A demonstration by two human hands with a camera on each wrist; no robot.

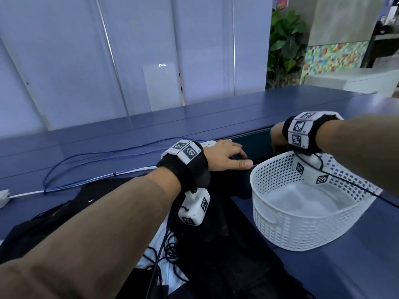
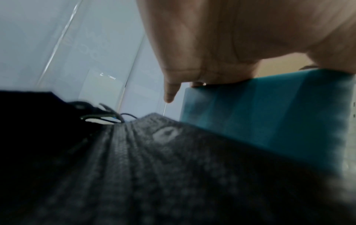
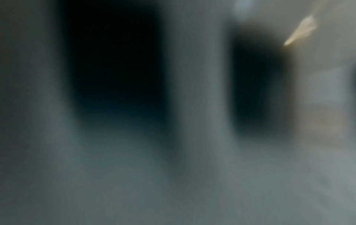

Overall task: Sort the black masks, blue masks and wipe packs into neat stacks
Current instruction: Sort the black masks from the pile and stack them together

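**A:** Fingers of the left hand (image 1: 226, 156) lie flat and spread on top of the teal wipe pack (image 2: 269, 118), far side of the table (image 1: 323, 272), left of the white basket (image 1: 302, 223). Right hand (image 1: 277, 137) is behind the pack; can't tell its grip.

**B:** I'd square it from both ends, pressing lightly. Black masks (image 1: 226, 244) lie heaped nearer, a blue mask (image 1: 159, 251) underneath.

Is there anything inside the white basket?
No, the white basket shows only its bare pale floor in the head view, with no masks or wipe packs lying in it.
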